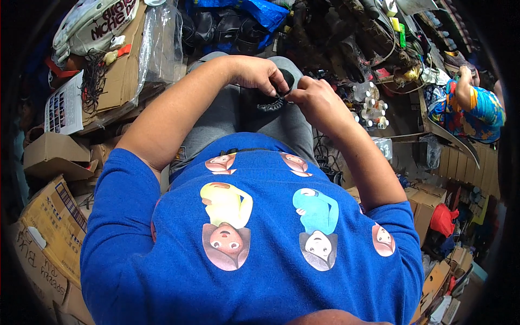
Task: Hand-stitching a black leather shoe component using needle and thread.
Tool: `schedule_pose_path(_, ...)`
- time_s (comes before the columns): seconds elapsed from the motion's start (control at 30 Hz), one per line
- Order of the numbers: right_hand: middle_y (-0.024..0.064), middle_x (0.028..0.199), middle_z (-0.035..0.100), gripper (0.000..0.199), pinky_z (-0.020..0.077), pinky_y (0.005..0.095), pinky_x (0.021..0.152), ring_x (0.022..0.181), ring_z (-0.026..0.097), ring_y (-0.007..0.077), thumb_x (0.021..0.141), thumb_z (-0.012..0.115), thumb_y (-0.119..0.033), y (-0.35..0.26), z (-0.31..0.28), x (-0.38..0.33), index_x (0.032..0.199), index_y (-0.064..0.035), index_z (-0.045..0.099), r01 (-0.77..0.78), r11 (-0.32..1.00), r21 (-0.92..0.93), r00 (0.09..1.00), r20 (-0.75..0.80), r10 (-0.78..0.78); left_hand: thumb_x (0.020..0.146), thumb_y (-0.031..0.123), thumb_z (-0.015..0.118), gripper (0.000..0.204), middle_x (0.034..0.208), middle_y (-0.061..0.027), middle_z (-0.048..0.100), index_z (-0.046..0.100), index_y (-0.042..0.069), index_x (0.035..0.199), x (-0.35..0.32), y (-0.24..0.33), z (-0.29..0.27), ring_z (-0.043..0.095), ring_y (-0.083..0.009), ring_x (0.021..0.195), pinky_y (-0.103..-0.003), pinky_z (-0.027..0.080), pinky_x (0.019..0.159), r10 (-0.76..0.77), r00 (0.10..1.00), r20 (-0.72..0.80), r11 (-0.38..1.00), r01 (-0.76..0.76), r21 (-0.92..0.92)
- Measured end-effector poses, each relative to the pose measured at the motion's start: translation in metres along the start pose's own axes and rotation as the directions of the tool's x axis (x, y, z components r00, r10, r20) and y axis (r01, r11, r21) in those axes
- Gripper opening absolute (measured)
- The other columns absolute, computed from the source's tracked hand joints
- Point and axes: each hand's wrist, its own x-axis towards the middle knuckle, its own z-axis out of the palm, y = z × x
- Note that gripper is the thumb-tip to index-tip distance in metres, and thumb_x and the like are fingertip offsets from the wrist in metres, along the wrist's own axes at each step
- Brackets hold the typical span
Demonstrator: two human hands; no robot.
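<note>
I sit in a blue printed shirt and grey trousers. A black shoe [271,100] rests on my lap between my knees. My left hand [260,73] curls over its top, fingers closed on it. My right hand [317,97] pinches at the shoe's right edge, thumb and fingers pressed together close to the left hand's fingertips. What the right fingertips pinch is too small to tell; it could be a thread or needle.
Cardboard boxes [51,216] and a clear plastic bag [160,43] crowd my left. Dark shoes [216,27] lie ahead. Several white thread spools [371,108] stand at the right. Another person in a colourful shirt [468,105] sits at far right.
</note>
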Motion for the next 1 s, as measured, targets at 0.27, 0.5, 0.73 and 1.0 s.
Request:
schedule_pose_path(0.27, 0.0067, 0.083, 0.062, 0.014, 0.0482, 0.0292, 0.071, 0.077, 0.061, 0.0158, 0.084, 0.062, -0.016, 0.025, 0.032, 0.000, 0.094, -0.0074, 0.069, -0.240, 0.774, 0.586, 0.965, 0.060, 0.254, 0.073, 0.009, 0.069, 0.036, 0.100, -0.0139, 0.065, 0.060, 0.003, 0.107, 0.005, -0.005, 0.013, 0.063, -0.0268, 0.090, -0.034, 0.047, 0.083, 0.188, 0.877, -0.442, 0.941, -0.031, 0.338)
schedule_pose_path(0.5, 0.0062, 0.088, 0.054, 0.019, 0.0437, 0.0315, 0.076, 0.087, 0.052, 0.0168, 0.082, 0.066, -0.024, 0.035, 0.043, -0.007, 0.086, -0.0053, 0.066, -0.175, 0.775, 0.607, 0.971, -0.021, 0.236, 0.077, 0.019, 0.068, 0.029, 0.093, -0.0171, 0.064, 0.061, 0.003, 0.100, -0.086, -0.010, 0.038, 0.061, -0.0347, 0.087, -0.041, 0.048, 0.078, -0.072, 0.845, -0.530, 0.902, 0.282, 0.328)
schedule_pose_path(0.73, 0.0104, 0.091, 0.062, 0.034, 0.0455, 0.0405, 0.087, 0.088, 0.059, 0.0248, 0.095, 0.046, -0.036, 0.046, 0.065, 0.017, 0.090, -0.0039, 0.059, 0.368, -0.447, 0.815, 0.697, 0.076, 0.714, 0.098, 0.028, 0.042, 0.031, 0.090, -0.0080, 0.063, 0.063, 0.004, 0.096, -0.062, -0.007, 0.027, 0.057, -0.0186, 0.080, -0.032, 0.045, 0.074, -0.053, 0.486, -0.873, 0.884, -0.384, -0.268)
schedule_pose_path(1.0, -0.0016, 0.047, 0.026, 0.053, 0.0329, 0.0305, 0.056, 0.045, 0.025, 0.0129, 0.097, 0.036, -0.045, 0.042, 0.048, -0.021, 0.053, -0.0142, 0.032, 0.195, -0.649, 0.736, 0.852, 0.201, 0.484, 0.098, 0.036, 0.037, 0.041, 0.059, -0.0013, 0.036, 0.040, 0.011, 0.066, -0.068, -0.047, 0.015, 0.038, -0.0152, 0.056, -0.034, 0.042, 0.068, 0.110, 0.819, -0.564, 0.113, -0.574, -0.811)
